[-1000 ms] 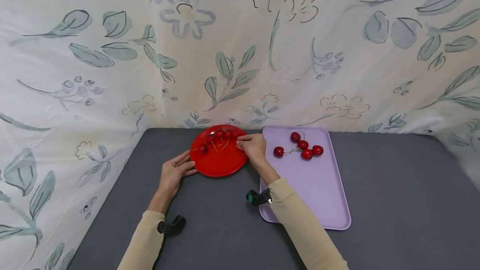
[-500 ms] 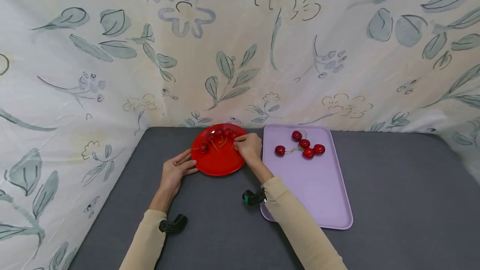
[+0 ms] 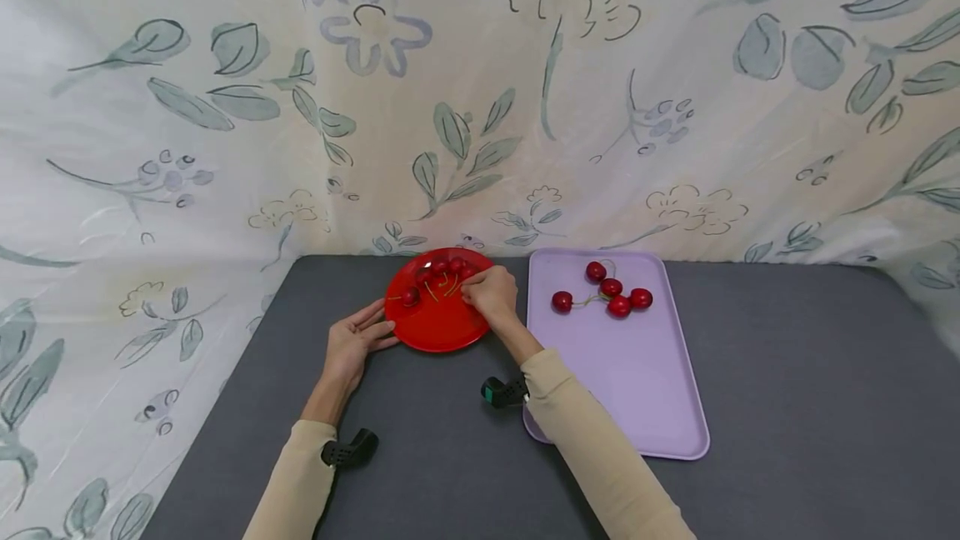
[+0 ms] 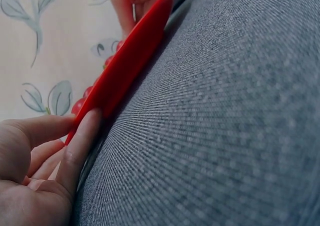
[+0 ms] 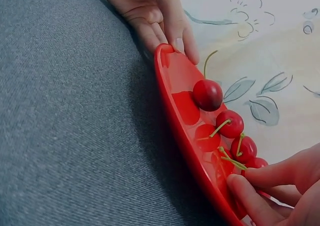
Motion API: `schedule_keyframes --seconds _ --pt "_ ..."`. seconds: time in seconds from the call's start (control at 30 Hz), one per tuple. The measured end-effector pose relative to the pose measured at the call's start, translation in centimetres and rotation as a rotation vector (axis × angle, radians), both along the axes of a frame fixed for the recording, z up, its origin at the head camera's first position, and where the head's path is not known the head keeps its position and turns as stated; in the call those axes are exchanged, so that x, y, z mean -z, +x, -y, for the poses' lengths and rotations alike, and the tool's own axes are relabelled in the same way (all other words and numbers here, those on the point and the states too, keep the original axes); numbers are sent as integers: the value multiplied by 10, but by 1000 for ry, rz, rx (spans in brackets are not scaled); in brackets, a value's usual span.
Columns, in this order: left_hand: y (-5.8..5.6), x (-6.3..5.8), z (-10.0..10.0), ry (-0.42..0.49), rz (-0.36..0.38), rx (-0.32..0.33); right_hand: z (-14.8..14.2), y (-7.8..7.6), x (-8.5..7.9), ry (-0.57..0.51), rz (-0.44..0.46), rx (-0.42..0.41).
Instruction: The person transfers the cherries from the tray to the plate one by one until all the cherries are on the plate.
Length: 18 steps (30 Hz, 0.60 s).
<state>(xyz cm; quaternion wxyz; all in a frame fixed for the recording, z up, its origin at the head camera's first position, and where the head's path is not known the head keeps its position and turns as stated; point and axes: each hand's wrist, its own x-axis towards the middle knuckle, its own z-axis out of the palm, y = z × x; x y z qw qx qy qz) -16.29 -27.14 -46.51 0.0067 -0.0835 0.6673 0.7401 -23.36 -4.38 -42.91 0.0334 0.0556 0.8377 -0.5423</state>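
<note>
A round red plate (image 3: 442, 333) bears several cherries with green stems along its far side. At its left edge my left hand (image 3: 348, 348) holds the rim between thumb and fingers; the left wrist view shows this grip from the side. Over the plate's right side, my right hand (image 3: 491, 294) pinches a cherry stem between thumb and forefinger, and that cherry is largely hidden by the fingers. In the right wrist view, one cherry (image 5: 207, 95) sits apart nearest the left hand, its stem pointing up. Another cherry (image 5: 230, 124) lies in the row beside the right fingertips.
Right of the plate stands a lilac tray (image 3: 622, 398) with several cherries (image 3: 618, 307) grouped in its upper half. Both rest on a dark grey cloth-covered table (image 3: 427, 457). A floral fabric (image 3: 465, 107) hangs behind. Black bands with small devices are on both wrists.
My right hand has moved slightly left and inward over the plate, its fingers bringing a cherry beside the row. The left hand keeps its hold on the rim.
</note>
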Motion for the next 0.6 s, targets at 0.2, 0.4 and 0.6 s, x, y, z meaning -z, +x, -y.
schedule_keyframes --seconds 0.2,0.4,0.6 --pt "1 1 -1 -3 5 -6 -5 3 -1 -11 28 -62" --pt "3 2 -3 -9 13 -16 -12 7 -4 -43 19 -141" --pt "5 1 -4 -1 8 -23 -26 10 -16 77 -187 -299"
